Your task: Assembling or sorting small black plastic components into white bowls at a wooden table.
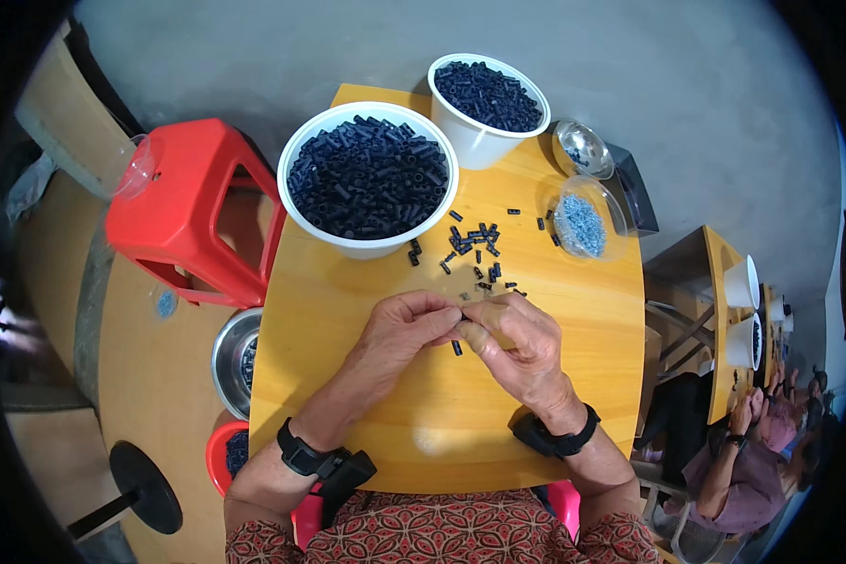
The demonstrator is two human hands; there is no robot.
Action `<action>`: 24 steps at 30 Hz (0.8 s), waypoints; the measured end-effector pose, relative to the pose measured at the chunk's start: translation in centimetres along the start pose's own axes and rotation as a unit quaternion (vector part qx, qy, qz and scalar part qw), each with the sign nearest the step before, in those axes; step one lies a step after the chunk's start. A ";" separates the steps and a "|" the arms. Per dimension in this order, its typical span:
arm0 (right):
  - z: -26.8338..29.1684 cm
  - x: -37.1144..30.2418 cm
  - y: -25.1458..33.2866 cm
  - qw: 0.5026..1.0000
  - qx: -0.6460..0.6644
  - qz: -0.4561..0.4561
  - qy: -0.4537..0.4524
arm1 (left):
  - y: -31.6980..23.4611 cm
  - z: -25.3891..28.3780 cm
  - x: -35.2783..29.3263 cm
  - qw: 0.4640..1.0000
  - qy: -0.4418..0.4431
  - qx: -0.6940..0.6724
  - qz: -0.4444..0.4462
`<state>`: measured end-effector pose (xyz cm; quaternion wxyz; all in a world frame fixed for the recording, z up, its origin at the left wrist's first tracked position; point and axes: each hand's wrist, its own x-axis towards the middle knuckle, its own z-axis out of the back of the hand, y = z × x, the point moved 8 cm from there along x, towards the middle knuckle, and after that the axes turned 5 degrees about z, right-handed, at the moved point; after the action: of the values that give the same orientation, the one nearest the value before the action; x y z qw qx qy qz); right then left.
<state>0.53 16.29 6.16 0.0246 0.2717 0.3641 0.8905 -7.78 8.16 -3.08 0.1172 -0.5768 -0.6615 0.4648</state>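
Observation:
Over the middle of the wooden table [367, 432], my left hand [395, 334] and my right hand [519, 340] meet at the fingertips. Both are closed in a pinch on one small black piece [462, 318], which looks like a short plastic tube; the fingers hide most of it. One loose black tube [457, 348] lies just below the fingertips. Beyond my hands, several short black tubes [479, 242] are scattered on the tabletop. A big white bucket [362, 246] full of such black tubes stands past my left hand.
A second full white bucket [475, 146] stands behind the first. At the right lie a clear tub of small silvery parts [581, 226] and a metal bowl [583, 148]. A red stool [174, 207] and steel bowl [226, 367] are left of the table. Another person [743, 479] works at the far right.

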 end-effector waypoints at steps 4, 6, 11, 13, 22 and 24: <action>-0.1 0.1 0.2 0.999 -0.034 0.033 0.001 | 0.0 0.2 0.0 1.000 0.010 -0.001 -0.008; -0.1 0.1 0.2 0.999 -0.030 0.029 0.002 | -0.2 0.3 0.0 1.000 0.007 0.014 -0.003; -0.2 -0.1 0.4 0.999 -0.026 0.033 0.004 | 0.1 0.0 -0.1 1.000 0.021 -0.020 0.009; -0.2 0.1 0.9 0.999 -0.035 0.039 -0.011 | 0.2 0.0 0.0 1.000 0.009 -0.017 0.017; -0.1 0.0 1.0 0.996 -0.073 0.044 -0.029 | -0.4 -0.3 -0.4 1.000 0.013 0.000 -0.005; -0.1 0.0 1.1 0.996 -0.068 0.051 -0.028 | -0.2 -0.2 -0.3 1.000 0.009 -0.007 0.002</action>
<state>0.66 15.43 6.88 0.0081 0.3124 0.2881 0.9052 -7.68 8.00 -2.74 0.1181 -0.5832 -0.6625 0.4551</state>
